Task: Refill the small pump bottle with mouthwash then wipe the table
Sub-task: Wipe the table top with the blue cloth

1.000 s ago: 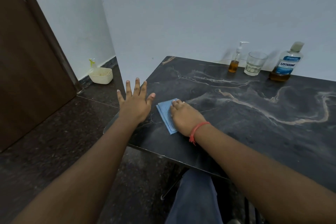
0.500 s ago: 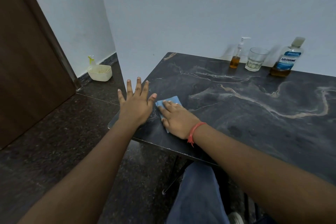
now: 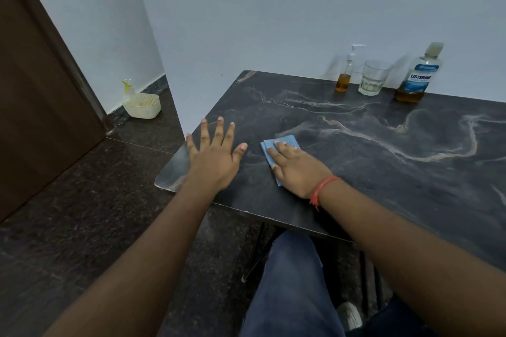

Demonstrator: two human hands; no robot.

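Right hand (image 3: 297, 168) lies flat on the blue cloth (image 3: 276, 149), fingers straight, palm pressing it to the bench (image 3: 356, 161). No pinch: the grip is an open, flat press, with cloth showing past the fingertips and along the thumb side. Left hand (image 3: 212, 157) is spread flat on the bare bench near the left front corner, fingers splayed, holding nothing; it looks like a brace.

Step in hand, judged: wiping the bench; the refill appears done, since amber liquid sits in the small pump bottle (image 3: 345, 74), upright at the far edge by the wall. Glass (image 3: 373, 78) stands just beside it, mouthwash bottle (image 3: 419, 74) beyond that, cap on.

To wipe well: keep the palm weight even so the cloth does not bunch or slip out under the fingers; work in overlapping passes from the near left corner toward the right and far side. Slow near the three vessels; the slim pump bottle would likely tip easily if nudged. Whether the surface is wet cannot be told.
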